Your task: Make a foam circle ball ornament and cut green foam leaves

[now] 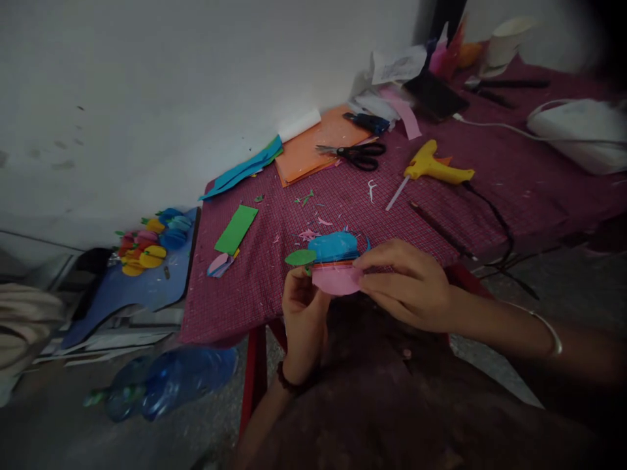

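Note:
My left hand and my right hand both pinch a small paper craft at the near edge of the table. The craft is a stack of folded paper rounds: blue on top, an orange layer, pink at the bottom. A green paper leaf sticks out on its left. My left fingers grip it from below near the leaf. My right fingers press on the pink round's right side.
On the red checked cloth lie a green paper strip, black scissors, a yellow glue gun with its cord, orange sheets, blue sheets and paper scraps. Finished paper crafts lie left; a blue bottle lies on the floor.

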`<state>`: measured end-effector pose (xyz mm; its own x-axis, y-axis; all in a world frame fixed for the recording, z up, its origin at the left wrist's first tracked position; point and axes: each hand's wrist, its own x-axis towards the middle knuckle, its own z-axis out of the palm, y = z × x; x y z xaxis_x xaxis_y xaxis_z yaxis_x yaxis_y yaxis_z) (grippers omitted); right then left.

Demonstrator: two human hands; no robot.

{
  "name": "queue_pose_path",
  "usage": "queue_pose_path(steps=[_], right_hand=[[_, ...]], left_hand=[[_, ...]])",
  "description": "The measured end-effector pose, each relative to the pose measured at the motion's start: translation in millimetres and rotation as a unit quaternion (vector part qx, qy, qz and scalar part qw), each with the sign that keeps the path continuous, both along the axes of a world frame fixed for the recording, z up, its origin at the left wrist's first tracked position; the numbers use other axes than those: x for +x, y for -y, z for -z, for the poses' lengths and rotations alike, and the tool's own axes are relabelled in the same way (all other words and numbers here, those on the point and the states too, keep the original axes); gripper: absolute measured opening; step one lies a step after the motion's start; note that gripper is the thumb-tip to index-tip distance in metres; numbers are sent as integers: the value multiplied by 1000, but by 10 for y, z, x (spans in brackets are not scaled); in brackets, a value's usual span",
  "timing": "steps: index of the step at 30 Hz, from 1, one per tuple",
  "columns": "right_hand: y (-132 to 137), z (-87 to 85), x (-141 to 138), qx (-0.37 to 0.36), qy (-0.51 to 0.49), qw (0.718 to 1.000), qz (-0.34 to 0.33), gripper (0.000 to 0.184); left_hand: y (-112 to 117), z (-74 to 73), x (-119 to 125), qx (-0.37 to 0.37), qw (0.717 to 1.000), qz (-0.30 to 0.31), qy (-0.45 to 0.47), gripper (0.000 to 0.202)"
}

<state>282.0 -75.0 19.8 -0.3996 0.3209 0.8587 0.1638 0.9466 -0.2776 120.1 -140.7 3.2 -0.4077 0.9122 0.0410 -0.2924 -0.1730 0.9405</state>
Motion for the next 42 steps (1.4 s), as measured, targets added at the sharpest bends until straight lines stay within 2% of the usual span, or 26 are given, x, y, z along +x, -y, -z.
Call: queue_pose_path(steps=[8, 13, 17, 19, 23, 26, 32, 37, 42], right_hand=[[-48, 51, 44, -53, 18, 998, 7, 16], [-61, 90, 79, -66, 18, 998, -12, 20], [-43, 84, 135, -89, -12, 996, -21, 22], [-32, 59, 162, -85, -27, 996, -26, 20], [-16, -1, 194, -41, -25, 998, -34, 20], [-2, -17, 200, -26, -24, 999, -33, 21], [41, 3, 204, -50, -40, 996, -55, 22], [55, -37, 181, -75, -53, 994, -58, 22], [60, -21, 139, -141, -57, 986, -69, 22]], left_hand=[[10, -20, 21, -57, 998, -2, 1, 21], [-7, 11, -3, -60, 997, 39, -5, 16], [13, 47, -24, -49, 995, 83, -19, 26], [40, 57, -30, -38, 995, 82, -48, 24], [101, 22, -31, 20, 990, 37, -138, 12], [134, -34, -31, 51, 984, 31, -168, 19], [218, -27, -98, 114, 982, 69, -130, 36], [235, 45, -101, 125, 989, 38, -75, 37], [206, 82, -81, 129, 988, 20, -81, 42]])
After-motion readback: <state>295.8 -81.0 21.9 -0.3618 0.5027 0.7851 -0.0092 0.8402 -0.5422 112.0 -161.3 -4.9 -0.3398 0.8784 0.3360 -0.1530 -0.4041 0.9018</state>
